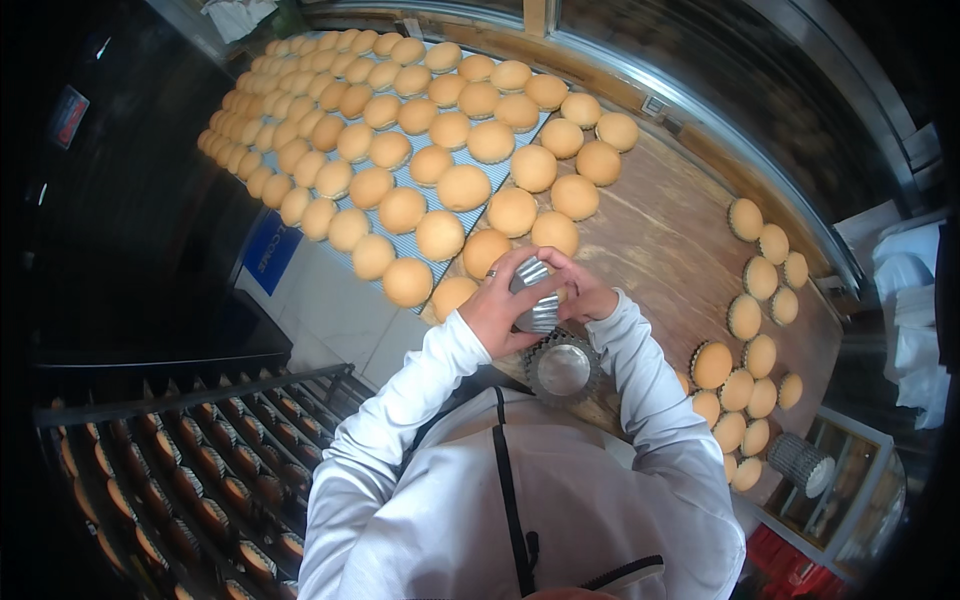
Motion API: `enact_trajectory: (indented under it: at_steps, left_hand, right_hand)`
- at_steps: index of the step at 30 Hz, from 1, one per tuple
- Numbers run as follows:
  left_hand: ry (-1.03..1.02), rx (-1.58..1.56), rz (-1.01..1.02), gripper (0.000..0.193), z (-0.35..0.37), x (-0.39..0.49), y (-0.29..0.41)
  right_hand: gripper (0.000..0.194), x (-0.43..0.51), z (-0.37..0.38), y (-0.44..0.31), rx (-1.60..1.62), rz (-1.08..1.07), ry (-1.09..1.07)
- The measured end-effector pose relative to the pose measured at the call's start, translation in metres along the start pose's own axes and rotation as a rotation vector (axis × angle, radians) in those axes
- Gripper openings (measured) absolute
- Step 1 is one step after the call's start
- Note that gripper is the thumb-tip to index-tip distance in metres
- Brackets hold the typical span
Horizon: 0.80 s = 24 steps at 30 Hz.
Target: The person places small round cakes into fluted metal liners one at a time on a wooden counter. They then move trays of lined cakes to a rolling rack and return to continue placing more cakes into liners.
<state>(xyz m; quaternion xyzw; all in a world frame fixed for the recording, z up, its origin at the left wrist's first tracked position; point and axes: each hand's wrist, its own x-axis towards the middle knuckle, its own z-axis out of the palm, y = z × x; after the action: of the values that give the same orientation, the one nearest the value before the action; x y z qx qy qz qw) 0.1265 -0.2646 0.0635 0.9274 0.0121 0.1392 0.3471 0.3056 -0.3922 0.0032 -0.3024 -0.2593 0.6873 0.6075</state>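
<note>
My left hand (496, 309) and my right hand (583, 291) are both closed around one fluted metal baking tin (537, 316). The tin is tipped on its side, its ridged wall showing between my fingers. Most of its mouth is hidden by my right fingers, so I cannot tell how much cake is in it. A stack of fluted tins (564, 369) stands just below my hands at the table's near edge. Close to my left hand lies a round golden cake (454, 297), and another cake (556, 234) sits beyond my fingers.
Rows of cakes cover a striped blue-white surface (481, 196) at left. More cakes in tins (744, 318) sit on the wooden table (660, 225) at right. A stack of tins (801, 463) lies near the right corner. A rack (187, 390) of filled tins stands lower left.
</note>
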Motion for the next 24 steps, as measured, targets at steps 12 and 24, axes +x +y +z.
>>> enact_trajectory:
  at_steps: [12, 24]
  left_hand:
    - [0.105, 0.151, -0.292, 0.098, -0.005, -0.034, -0.024]
    - [0.189, -0.451, 0.015, 0.065, 0.03, -0.064, 0.031]
  right_hand:
    - [0.071, 0.024, -0.019, 0.023, -0.286, -0.084, 0.143]
    - [0.062, 0.039, -0.031, 0.05, -1.993, -0.106, 0.4]
